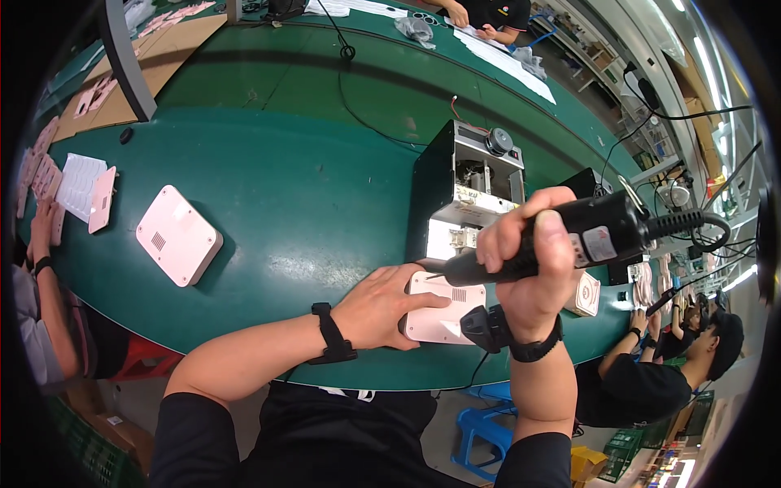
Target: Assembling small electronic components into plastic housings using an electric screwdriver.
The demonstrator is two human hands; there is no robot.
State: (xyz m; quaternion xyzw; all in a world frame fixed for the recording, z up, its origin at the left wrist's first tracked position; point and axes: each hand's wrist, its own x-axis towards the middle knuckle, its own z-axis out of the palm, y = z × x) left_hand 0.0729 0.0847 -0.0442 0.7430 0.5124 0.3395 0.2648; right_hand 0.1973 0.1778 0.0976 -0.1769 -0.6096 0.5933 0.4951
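Observation:
On the green table in front of me lies a pale pink plastic case (443, 327), with a slotted grille and small corner holes on its upper face. My left hand (378, 309) grips it from the left, thumb across the top, other fingers along its far and left edges. In my right hand (537, 260) is a black electric screwdriver (598, 232), held almost level with its cord leading off to the right. Its thin tip points left, over the far part of the case; whether it touches a screw hole I cannot tell.
A second pink case (179, 236) lies to the left. Just beyond my hands stands a black open-fronted machine (435, 183) with metal parts. Another pale box (584, 294) sits at the right. Co-workers sit on both sides, and one works across the table. A blue stool (480, 435) stands below.

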